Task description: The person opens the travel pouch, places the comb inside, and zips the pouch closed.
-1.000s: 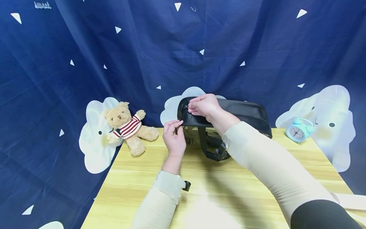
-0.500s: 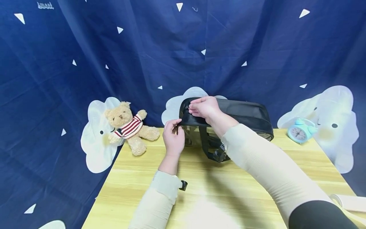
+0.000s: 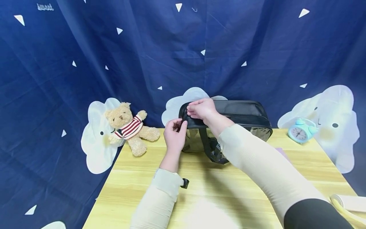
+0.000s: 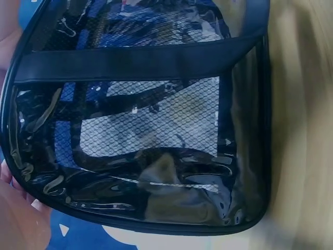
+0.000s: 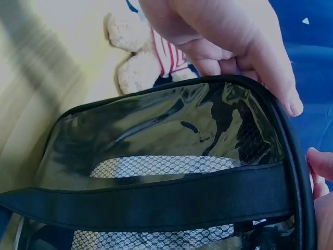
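A black bag [image 3: 243, 109] with see-through side panels stands at the back of the table. At its left front corner, my left hand [image 3: 175, 136] grips the edge between thumb and fingers. My right hand [image 3: 203, 109] pinches the zipper pull on the top near the left end; the pull itself is mostly hidden by the fingertips. In the left wrist view, a black strap [image 4: 125, 65] crosses the clear panel, with white mesh [image 4: 156, 125] showing behind it. From the right wrist, the bag's rounded corner and piping [image 5: 229, 79] appear, with the left hand [image 5: 229, 36] on it.
A teddy bear [image 3: 130, 127] in a striped shirt sits at the table's back left corner. On the right is a light blue alarm clock [image 3: 301, 131]. A purple item [image 3: 281, 152] peeks out beyond the right sleeve, and a white roll [image 3: 350, 202] lies at the right edge.
The bag's top has tipped and lowered slightly, showing more of its clear front. My right hand has shifted a little down and left with it. My left thumb has moved onto the bag's edge.
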Demonstrator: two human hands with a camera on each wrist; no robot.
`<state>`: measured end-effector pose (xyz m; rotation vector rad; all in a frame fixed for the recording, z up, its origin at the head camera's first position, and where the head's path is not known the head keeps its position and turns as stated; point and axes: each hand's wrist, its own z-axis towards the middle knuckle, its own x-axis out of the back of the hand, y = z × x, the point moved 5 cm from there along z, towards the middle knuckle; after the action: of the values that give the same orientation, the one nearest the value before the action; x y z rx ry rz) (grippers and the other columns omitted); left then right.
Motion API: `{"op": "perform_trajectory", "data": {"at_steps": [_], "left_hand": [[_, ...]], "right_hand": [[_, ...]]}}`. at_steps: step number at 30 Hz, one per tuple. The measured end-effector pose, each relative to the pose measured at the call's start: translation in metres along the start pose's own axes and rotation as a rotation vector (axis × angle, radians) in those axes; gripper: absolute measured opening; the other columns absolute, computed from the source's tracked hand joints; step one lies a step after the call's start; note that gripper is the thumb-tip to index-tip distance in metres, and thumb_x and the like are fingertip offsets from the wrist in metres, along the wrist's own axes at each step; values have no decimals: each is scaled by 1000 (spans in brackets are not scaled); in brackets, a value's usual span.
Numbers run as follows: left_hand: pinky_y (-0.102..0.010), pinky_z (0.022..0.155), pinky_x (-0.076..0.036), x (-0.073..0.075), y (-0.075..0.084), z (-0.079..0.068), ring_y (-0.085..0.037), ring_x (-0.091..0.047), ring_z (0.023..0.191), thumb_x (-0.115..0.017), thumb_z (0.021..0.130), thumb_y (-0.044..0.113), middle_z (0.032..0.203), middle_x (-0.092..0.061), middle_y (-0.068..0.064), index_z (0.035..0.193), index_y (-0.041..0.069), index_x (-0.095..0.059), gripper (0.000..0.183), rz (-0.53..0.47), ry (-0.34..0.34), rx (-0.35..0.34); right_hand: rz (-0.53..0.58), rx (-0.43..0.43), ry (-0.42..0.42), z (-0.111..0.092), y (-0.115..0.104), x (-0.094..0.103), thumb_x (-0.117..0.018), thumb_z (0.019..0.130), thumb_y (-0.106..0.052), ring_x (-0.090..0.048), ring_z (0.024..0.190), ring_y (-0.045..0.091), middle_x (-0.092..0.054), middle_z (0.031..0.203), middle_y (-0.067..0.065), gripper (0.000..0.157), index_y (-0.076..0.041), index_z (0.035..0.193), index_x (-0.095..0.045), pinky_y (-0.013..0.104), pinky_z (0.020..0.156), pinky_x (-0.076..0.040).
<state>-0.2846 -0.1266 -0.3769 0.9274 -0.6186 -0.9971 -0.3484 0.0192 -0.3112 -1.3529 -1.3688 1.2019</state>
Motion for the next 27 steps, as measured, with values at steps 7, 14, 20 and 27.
{"op": "perform_trajectory", "data": {"at_steps": [7,14,20,27], "left_hand": [[-24,82,-54,1,-1,2,-24,-66,91,-69,94,0,102,-69,-16,102,-5,-74,11,33,12,8],[-25,83,-55,0,-4,4,-26,-68,93,-68,95,0,101,-70,-15,102,-4,-75,11,40,1,48],[-27,81,-56,-4,-2,12,-31,-70,96,-69,95,-2,104,-71,-18,107,-5,-76,14,-10,-43,70],[-23,82,-54,-4,-4,43,-36,-71,96,-72,96,0,107,-73,-21,116,-5,-76,21,43,-160,64]], "right_hand": [[-85,-2,11,-1,-4,3,-71,100,-2,-74,68,15,-77,91,12,12,6,108,-75,31,73,-63],[-322,1,14,2,-7,12,-70,101,-5,-72,67,14,-78,104,19,13,4,106,-76,29,67,-62],[-466,87,41,-5,-15,42,-68,99,-2,-69,60,11,-78,95,19,13,6,103,-77,27,60,-61],[-619,319,138,-42,-34,120,-70,100,-10,-67,58,5,-78,88,16,21,8,107,-78,20,55,-55]]}}
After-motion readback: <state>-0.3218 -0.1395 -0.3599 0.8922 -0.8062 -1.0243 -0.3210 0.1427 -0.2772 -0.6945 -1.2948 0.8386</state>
